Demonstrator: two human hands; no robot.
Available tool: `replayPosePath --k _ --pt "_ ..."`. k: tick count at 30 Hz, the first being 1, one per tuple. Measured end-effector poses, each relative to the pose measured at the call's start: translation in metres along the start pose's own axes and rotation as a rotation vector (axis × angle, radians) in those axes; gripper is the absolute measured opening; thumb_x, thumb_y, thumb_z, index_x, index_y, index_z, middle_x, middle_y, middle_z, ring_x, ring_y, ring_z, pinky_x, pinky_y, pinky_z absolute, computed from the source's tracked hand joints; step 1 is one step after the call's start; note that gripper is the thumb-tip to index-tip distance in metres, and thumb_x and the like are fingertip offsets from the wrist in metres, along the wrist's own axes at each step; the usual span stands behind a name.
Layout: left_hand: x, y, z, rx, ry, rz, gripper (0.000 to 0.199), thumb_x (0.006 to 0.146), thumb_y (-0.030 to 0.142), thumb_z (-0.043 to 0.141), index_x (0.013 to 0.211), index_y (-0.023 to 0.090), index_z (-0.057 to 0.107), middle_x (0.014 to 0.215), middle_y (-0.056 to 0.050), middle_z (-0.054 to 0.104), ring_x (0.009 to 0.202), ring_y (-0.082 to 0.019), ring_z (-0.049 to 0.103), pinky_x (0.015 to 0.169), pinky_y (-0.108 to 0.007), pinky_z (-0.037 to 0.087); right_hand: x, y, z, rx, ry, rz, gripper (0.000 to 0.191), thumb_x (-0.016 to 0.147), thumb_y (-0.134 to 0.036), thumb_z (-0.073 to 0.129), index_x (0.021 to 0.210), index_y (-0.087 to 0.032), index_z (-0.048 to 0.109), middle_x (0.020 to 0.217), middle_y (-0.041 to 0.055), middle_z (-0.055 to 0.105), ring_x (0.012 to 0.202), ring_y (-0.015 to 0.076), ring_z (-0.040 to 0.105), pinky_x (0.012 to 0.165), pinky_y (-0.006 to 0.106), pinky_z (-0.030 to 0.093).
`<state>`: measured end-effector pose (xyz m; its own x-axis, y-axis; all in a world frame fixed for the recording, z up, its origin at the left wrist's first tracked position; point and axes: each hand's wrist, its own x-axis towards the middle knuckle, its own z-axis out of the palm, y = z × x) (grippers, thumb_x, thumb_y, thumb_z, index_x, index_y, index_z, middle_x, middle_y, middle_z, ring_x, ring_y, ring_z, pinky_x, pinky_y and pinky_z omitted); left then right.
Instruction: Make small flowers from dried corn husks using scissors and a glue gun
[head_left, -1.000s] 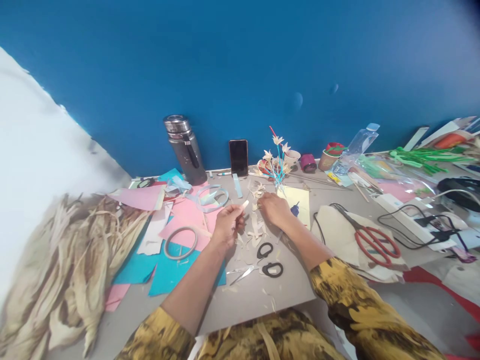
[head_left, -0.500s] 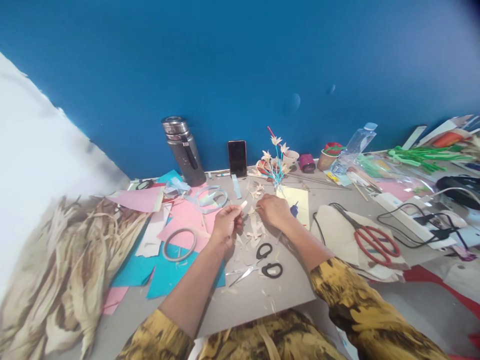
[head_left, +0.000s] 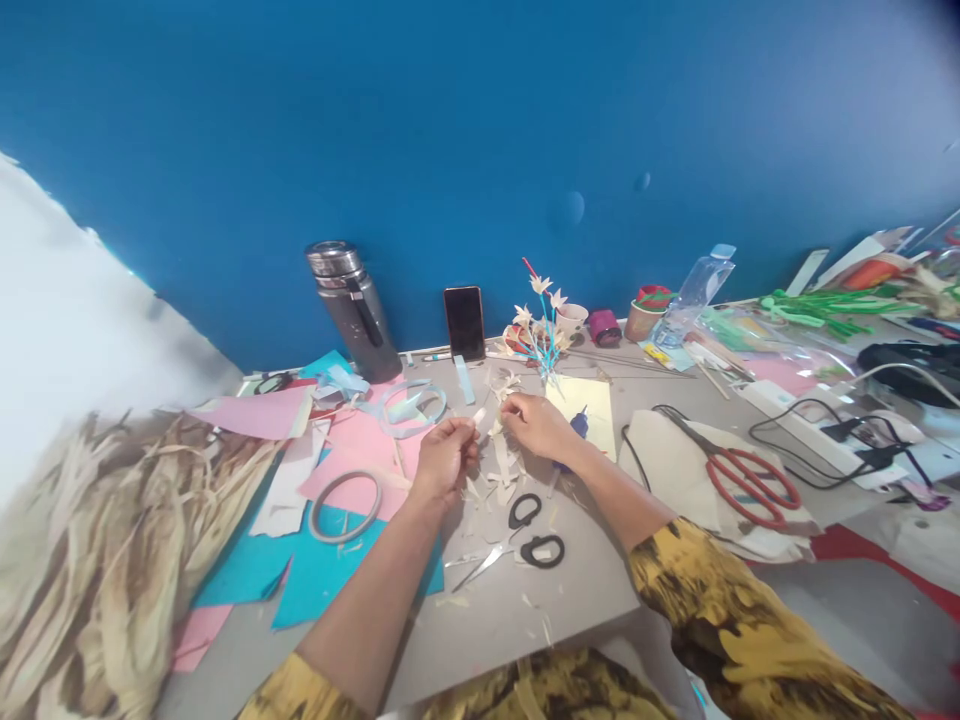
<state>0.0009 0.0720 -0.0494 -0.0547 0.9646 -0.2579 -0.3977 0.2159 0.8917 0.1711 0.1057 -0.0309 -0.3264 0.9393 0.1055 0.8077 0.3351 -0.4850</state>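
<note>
My left hand is closed in a pinch, and a small pale strip sticks up from its fingertips. A short gap to the right, my right hand has its fingertips pressed together; anything held in them is too small to make out. Pale husk scraps lie on the table between and below the hands. Nearer to me rest black-handled scissors, blades pointing left. Just beyond the right hand stands a bunch of small pale flowers on blue stems. A blue glue gun lies on yellow paper.
Dried corn husks are heaped at left, beside pink and blue sheets and a tape roll. A flask and phone stand by the wall. Red-handled scissors, a power strip and cables lie right.
The whole view has shifted slightly, so most things sit a little further left. Both hands keep nearly the same pose, with the strip still in the left fingertips.
</note>
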Motion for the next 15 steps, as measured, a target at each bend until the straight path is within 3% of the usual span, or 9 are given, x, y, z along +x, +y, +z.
replayPosePath --k 6,15 --pt "-0.003 -0.002 0.002 0.034 0.0 0.052 0.027 0.061 0.03 0.081 0.07 0.014 0.061 0.065 0.002 0.061 0.046 -0.004 0.046 0.043 -0.017 0.033 -0.004 -0.008 0.0 0.203 -0.036 -0.094 0.01 0.083 -0.018 0.062 0.089 -0.017 0.07 0.077 -0.0014 0.068 0.065 0.0111 0.055 0.063 0.022 0.038" --pt "-0.004 -0.003 0.003 0.182 0.033 0.17 0.029 0.065 0.036 0.082 0.069 0.016 0.063 0.048 0.004 0.052 0.042 -0.007 0.044 0.044 -0.017 0.032 -0.009 -0.015 0.0 0.263 -0.024 -0.135 0.009 0.078 -0.015 0.064 0.081 -0.02 0.072 0.072 -0.0012 0.067 0.068 0.0141 0.056 0.065 0.024 0.036"
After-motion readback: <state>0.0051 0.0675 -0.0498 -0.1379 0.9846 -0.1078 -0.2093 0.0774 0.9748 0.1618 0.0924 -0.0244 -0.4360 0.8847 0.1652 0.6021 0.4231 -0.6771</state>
